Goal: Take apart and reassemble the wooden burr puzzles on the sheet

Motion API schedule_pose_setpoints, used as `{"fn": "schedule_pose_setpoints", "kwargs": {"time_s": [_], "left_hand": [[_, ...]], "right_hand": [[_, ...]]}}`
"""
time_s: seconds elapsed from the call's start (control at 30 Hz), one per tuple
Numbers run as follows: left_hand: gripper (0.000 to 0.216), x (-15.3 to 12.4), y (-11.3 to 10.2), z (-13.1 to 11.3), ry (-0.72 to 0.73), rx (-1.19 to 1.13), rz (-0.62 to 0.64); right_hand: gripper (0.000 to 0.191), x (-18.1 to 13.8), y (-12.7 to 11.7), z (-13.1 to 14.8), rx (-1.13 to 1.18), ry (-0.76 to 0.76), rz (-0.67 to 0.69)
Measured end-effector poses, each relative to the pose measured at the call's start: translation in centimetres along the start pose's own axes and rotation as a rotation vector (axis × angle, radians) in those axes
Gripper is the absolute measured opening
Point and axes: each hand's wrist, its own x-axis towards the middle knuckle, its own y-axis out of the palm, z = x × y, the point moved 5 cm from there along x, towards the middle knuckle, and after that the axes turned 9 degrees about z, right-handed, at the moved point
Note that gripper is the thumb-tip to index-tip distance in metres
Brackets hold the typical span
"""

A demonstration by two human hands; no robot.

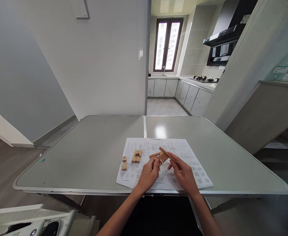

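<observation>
My right hand [183, 171] is closed on the near end of a slim wooden bar [163, 151], which points up and to the left. Just beneath the bar is a flat notched wooden piece [163, 158]. The fingertips of my left hand [148, 173] pinch at this notched piece's near edge; they partly hide it. To the left, a small cluster of wooden blocks [137, 156] surrounds a gap. Beyond it lie a small wooden cube [124, 159] and a somewhat longer wooden block [124, 167].
A white sheet printed with small diagrams [180, 146] lies under the hands and blocks. It rests near the front edge of a grey table [80, 154] with a metal rim. A white appliance [35, 226] stands low at the left.
</observation>
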Motion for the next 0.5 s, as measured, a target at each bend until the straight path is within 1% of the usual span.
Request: {"fn": "schedule_pose_setpoints", "kwargs": {"time_s": [0.23,0.5], "left_hand": [[0.05,-0.04,-0.1,0.12,0.01,0.036,-0.011],[0.048,-0.13,-0.11,0.19,0.034,0.112,-0.039]], "right_hand": [[0.048,0.03,0.13,-0.47,-0.045,-0.031,0.012],[0.047,0.05,0.37,-0.09,-0.121,-0.082,0.037]]}}
